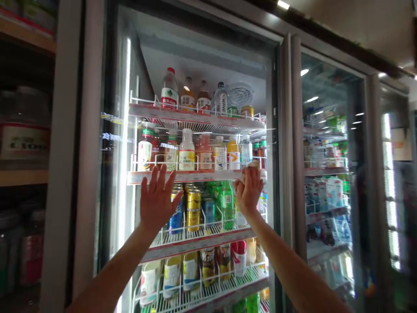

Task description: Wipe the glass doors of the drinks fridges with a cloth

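Note:
I face a drinks fridge with a closed glass door [202,56]. My left hand [158,200] lies flat on the glass with its fingers spread, at the height of the second shelf. My right hand [249,189] is closed on a small white cloth [252,165] and presses it against the glass near the door's right edge. Behind the glass stand rows of bottles [187,150] on the upper shelves and cans [193,208] on the shelf below.
A grey door frame [286,130] separates this fridge from a second glass-door fridge [325,174] on the right. Wooden shelves [22,176] with jars stand to the left. Ceiling lights reflect in the glass.

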`<move>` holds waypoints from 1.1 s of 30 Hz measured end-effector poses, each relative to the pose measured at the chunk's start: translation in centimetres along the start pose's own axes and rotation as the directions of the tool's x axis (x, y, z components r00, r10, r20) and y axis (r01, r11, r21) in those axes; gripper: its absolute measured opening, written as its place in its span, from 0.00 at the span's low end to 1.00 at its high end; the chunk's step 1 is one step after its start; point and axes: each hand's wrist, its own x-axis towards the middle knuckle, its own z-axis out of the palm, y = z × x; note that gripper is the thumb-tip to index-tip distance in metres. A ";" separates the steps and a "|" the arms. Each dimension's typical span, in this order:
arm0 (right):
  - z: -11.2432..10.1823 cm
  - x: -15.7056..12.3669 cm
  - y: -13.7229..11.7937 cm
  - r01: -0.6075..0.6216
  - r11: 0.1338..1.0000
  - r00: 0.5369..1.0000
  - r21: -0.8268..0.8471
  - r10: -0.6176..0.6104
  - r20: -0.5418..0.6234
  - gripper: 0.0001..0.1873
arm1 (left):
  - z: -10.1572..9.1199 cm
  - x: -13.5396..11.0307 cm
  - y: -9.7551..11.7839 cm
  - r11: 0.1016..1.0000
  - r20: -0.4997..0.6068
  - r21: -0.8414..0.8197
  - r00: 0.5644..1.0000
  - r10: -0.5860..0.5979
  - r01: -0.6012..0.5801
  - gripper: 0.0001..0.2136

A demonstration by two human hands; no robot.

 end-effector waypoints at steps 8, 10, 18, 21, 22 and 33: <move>-0.1 -0.8 -3.7 0.458 0.878 0.884 0.142 -0.466 0.032 0.24 | -0.2 -0.6 0.0 0.999 0.008 0.036 1.000 0.014 -0.014 0.31; 0.5 1.4 -1.4 0.213 0.975 0.975 0.067 -0.207 -0.080 0.25 | -0.2 -0.9 0.2 0.999 0.007 0.048 1.000 -0.006 0.005 0.31; 0.1 -2.7 -8.5 0.480 0.842 0.860 0.246 -0.508 0.059 0.23 | -0.5 -1.3 -0.2 1.000 -0.007 0.010 1.000 0.008 -0.007 0.28; -0.5 -3.3 -5.7 0.487 0.846 0.856 0.219 -0.511 0.072 0.22 | -0.6 -1.5 -0.7 0.999 -0.003 -0.008 0.999 0.038 -0.038 0.28; -0.6 -2.7 -3.6 0.379 0.912 0.919 0.160 -0.391 0.053 0.21 | -0.6 -1.6 -0.8 0.999 -0.001 -0.014 0.999 0.044 -0.044 0.29; -1.0 -4.3 -1.8 0.345 0.924 0.925 0.168 -0.365 0.107 0.25 | -0.5 -1.7 -0.6 0.998 -0.009 -0.063 1.000 0.012 -0.012 0.32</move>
